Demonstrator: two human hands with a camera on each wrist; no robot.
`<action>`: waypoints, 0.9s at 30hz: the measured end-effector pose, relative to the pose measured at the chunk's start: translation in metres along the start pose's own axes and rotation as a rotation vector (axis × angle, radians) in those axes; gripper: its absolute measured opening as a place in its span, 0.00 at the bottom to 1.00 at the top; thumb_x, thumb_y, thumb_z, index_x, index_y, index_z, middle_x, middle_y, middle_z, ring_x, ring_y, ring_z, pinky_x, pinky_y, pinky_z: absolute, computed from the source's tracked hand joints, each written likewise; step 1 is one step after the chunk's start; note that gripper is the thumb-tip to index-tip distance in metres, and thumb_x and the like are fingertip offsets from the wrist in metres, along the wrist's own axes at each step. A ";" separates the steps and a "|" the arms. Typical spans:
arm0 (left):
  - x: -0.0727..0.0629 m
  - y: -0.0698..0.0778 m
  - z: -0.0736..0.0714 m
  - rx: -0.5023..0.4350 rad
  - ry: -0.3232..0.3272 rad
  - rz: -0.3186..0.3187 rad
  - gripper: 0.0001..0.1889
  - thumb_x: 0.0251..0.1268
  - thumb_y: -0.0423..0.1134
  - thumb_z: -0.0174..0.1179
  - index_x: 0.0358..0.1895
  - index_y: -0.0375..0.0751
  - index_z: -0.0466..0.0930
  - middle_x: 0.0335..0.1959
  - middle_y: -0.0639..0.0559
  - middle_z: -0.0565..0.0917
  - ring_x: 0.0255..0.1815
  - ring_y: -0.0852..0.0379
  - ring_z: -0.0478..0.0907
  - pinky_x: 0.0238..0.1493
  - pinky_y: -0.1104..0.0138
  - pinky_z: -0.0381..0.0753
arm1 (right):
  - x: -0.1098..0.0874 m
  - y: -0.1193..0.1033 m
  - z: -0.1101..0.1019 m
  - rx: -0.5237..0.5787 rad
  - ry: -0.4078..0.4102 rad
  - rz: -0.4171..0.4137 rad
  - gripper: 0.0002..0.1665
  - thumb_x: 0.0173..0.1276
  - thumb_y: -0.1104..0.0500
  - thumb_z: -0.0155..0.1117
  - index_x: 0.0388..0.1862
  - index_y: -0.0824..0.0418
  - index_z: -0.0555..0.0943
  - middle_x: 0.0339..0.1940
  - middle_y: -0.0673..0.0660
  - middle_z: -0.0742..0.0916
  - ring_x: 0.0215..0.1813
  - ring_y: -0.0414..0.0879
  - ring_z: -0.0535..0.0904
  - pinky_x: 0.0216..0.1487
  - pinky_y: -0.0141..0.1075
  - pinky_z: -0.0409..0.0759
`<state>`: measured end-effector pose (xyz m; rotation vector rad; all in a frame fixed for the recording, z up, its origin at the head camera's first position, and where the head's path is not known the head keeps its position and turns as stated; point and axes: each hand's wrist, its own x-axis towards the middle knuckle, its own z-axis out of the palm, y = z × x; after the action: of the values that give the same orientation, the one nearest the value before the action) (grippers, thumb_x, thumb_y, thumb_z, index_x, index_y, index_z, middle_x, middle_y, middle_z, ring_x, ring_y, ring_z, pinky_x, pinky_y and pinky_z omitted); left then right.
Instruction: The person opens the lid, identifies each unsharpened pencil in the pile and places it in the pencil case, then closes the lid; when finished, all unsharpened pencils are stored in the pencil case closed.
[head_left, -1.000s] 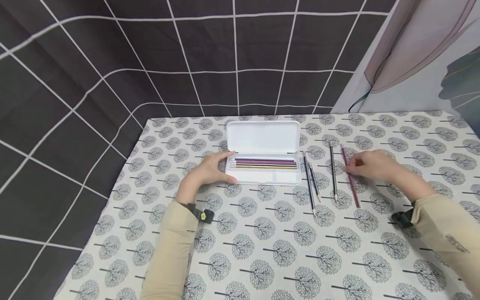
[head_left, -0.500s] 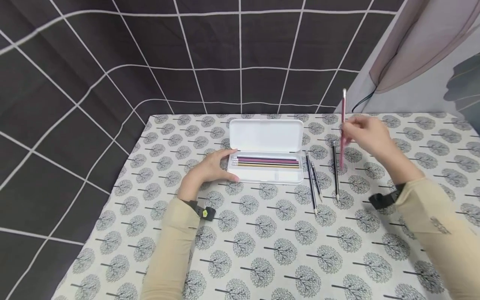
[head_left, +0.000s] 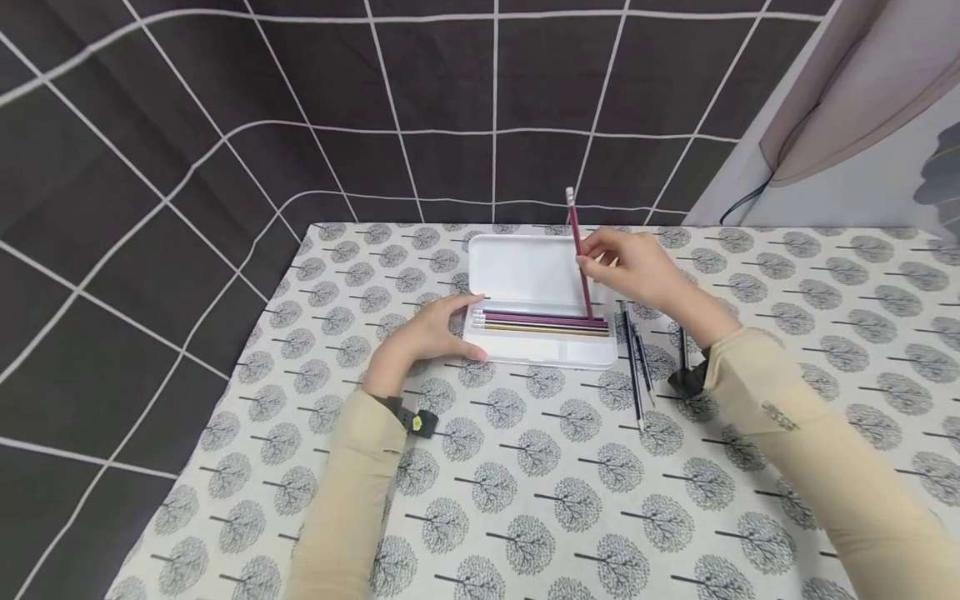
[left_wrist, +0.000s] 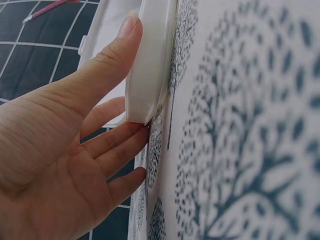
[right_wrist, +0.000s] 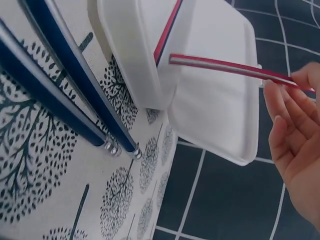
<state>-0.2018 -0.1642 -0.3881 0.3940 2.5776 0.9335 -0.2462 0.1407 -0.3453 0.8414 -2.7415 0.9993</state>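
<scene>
A white pencil case (head_left: 517, 347) lies on the table with its lid (head_left: 517, 267) raised at the back. Several pencils (head_left: 540, 322) lie side by side inside it, purple, dark and gold ones among them. At the case's left end, my left hand (head_left: 427, 333) grips it, thumb on the front edge and fingers toward the hinge. My right hand (head_left: 637, 265) pinches a red pencil (head_left: 585, 287) with finger and thumb over the case's right part. That pencil stands steeply, eraser up. In the right wrist view its lower end (right_wrist: 180, 60) overlaps the open case.
Two dark blue pencils (head_left: 633, 367) lie just right of the case, one shorter. Another dark pencil (head_left: 683, 346) is partly hidden by the right wrist. A tree-patterned cloth (head_left: 540, 500) covers the table; a dark checked curtain (head_left: 427, 75) hangs behind it.
My right hand has picked the red pencil up off the cloth at the right, tilted it upright and carried it left over the case. The left hand keeps its hold on the case.
</scene>
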 end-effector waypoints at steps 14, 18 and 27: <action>-0.001 0.003 -0.002 0.006 -0.009 -0.021 0.52 0.36 0.51 0.76 0.71 0.55 0.58 0.71 0.47 0.60 0.72 0.46 0.55 0.71 0.49 0.54 | 0.009 -0.007 0.025 -0.189 -0.410 -0.138 0.08 0.61 0.59 0.61 0.40 0.55 0.82 0.30 0.46 0.85 0.25 0.38 0.76 0.26 0.34 0.76; 0.000 0.004 -0.002 0.002 -0.008 -0.029 0.52 0.35 0.52 0.76 0.71 0.56 0.58 0.71 0.47 0.61 0.71 0.45 0.55 0.70 0.47 0.54 | 0.009 -0.008 0.031 -0.275 -0.467 -0.166 0.07 0.59 0.59 0.61 0.36 0.54 0.82 0.27 0.44 0.83 0.24 0.38 0.73 0.26 0.35 0.75; -0.003 0.005 -0.003 -0.024 0.000 0.012 0.58 0.35 0.51 0.77 0.70 0.48 0.45 0.70 0.42 0.62 0.71 0.48 0.57 0.73 0.54 0.49 | 0.003 -0.004 0.030 -0.252 -0.484 -0.142 0.07 0.60 0.62 0.61 0.36 0.54 0.83 0.27 0.45 0.84 0.26 0.38 0.75 0.32 0.36 0.78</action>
<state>-0.1998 -0.1637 -0.3822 0.4031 2.5640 0.9674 -0.2435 0.1179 -0.3659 1.3538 -3.0386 0.4516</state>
